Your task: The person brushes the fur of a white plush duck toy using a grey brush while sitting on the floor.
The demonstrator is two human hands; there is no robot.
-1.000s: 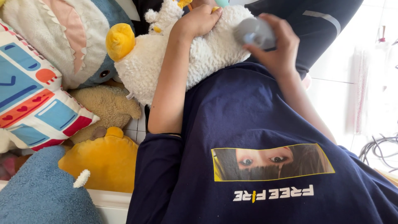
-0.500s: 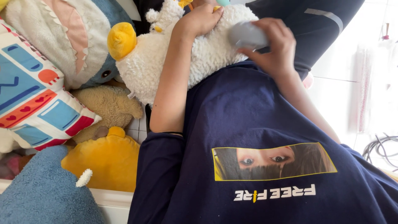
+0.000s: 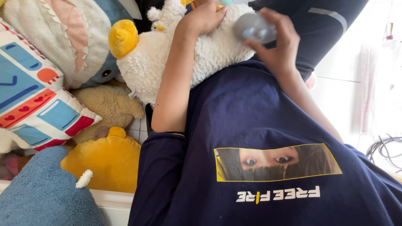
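While the left hand point(image 3: 206, 17) lies flat with fingers pressed on the white fleecy plush duck point(image 3: 167, 62) at the lap, the right hand point(image 3: 278, 44) is clamped around a small grey rounded device point(image 3: 253, 28), blurred, touching the duck's back. Duck has a yellow foot point(image 3: 122, 37) at its left; beside it sit a grey-blue shark plush point(image 3: 63, 37), a printed cushion point(image 3: 33, 100) with blue, orange and red rectangular patches, a tan plush point(image 3: 109, 109), a yellow plush point(image 3: 104, 161) and a blue plush point(image 3: 42, 196). Navy shirt point(image 3: 251, 125) carries a yellow-framed rectangular picture patch with white lettering below it.
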